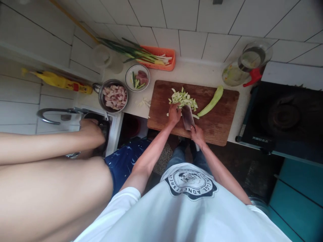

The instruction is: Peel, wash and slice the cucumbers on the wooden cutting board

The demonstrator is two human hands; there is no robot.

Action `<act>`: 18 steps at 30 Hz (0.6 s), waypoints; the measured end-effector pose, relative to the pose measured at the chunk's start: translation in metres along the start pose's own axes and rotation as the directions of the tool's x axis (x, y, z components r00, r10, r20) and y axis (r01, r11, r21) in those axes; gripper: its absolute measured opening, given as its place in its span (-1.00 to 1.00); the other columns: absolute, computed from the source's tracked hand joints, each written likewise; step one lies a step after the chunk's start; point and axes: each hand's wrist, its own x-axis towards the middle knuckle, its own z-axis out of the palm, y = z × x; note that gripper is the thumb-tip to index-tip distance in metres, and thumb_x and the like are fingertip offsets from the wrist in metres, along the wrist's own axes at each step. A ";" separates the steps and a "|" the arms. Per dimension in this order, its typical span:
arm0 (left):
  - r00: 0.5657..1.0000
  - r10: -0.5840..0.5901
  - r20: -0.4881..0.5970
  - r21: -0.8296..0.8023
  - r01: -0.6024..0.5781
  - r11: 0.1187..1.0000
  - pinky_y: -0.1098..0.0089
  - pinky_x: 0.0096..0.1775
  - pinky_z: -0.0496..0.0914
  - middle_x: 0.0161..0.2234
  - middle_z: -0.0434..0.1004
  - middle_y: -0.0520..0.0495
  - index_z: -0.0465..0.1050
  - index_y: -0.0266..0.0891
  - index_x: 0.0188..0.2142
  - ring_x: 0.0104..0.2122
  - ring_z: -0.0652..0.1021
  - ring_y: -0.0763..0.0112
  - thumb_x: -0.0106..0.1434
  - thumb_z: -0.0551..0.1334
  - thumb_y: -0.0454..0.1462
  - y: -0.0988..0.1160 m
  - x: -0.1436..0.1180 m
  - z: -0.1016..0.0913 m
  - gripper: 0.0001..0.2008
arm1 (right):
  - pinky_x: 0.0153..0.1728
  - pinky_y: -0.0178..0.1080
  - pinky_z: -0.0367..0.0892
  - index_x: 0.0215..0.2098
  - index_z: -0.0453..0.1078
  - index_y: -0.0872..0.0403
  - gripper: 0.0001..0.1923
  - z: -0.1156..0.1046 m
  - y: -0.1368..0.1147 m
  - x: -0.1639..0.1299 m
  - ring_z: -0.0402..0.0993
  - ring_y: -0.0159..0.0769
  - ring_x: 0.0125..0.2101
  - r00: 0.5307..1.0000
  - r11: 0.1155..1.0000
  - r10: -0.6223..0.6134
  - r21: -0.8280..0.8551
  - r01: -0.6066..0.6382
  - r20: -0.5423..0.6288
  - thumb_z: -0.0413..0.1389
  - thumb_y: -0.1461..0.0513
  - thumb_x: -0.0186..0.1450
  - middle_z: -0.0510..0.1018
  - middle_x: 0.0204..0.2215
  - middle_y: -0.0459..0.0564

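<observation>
Our right hand (197, 135) is closed around the handle of a cleaver (188, 117), its blade standing on the wooden cutting board (219, 124). Our left hand (174, 114) presses curled fingers on the pale green vegetable pieces (183, 99) just beside the blade. A whole green vegetable (213, 101) lies near, to the right. We read mirrored lettering ringing the round emblem (191, 183) on our white shirt; we cannot read it fully.
</observation>
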 end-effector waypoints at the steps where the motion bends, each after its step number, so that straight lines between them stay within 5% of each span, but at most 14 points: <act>1: 1.000 -0.008 0.009 0.030 0.008 1.000 0.00 0.22 0.47 0.08 0.55 -0.28 0.59 -0.15 0.11 0.07 0.58 0.04 0.48 0.28 -0.19 -0.004 0.003 -0.008 -0.73 | -0.32 -0.16 0.39 -0.32 0.38 -0.04 -0.55 -0.004 -0.003 0.005 0.53 -0.08 -0.36 1.000 0.999 -0.006 -0.044 0.005 -0.024 -0.04 -0.14 0.49 0.56 -0.47 0.04; 7: 0.991 -0.037 0.132 0.214 0.008 0.977 -0.12 0.25 0.41 0.06 0.53 -0.31 0.64 -0.17 0.01 0.16 0.51 -0.10 0.42 0.34 -0.25 -0.020 -0.026 -0.042 -0.79 | -0.18 -0.12 0.38 -0.21 0.48 0.02 -0.50 -0.045 0.010 -0.012 0.56 -0.03 -0.25 0.997 0.983 -0.012 -0.185 -0.003 -0.077 -0.08 -0.14 0.52 0.68 -0.29 0.17; 12: 0.974 -0.053 0.221 0.202 0.007 0.979 -0.02 0.20 0.44 -0.06 0.56 -0.26 0.65 -0.16 -0.06 0.07 0.53 0.01 0.43 0.29 -0.28 -0.031 -0.046 -0.040 -0.84 | -0.21 -0.12 0.35 -0.14 0.51 0.03 -0.51 -0.069 0.034 -0.042 0.57 -0.01 -0.27 0.998 0.971 0.026 -0.238 -0.038 -0.052 -0.06 -0.13 0.52 0.68 -0.29 0.17; 18: 0.942 -0.015 0.335 0.152 -0.038 0.988 0.06 0.15 0.47 -0.11 0.56 -0.19 0.63 -0.16 -0.04 0.00 0.55 0.10 0.39 0.25 -0.33 -0.035 -0.062 -0.037 -0.78 | -0.24 -0.15 0.33 -0.18 0.49 0.03 -0.53 -0.071 0.047 -0.067 0.56 -0.04 -0.31 0.999 0.968 0.043 -0.248 -0.044 -0.011 -0.06 -0.12 0.53 0.67 -0.32 0.12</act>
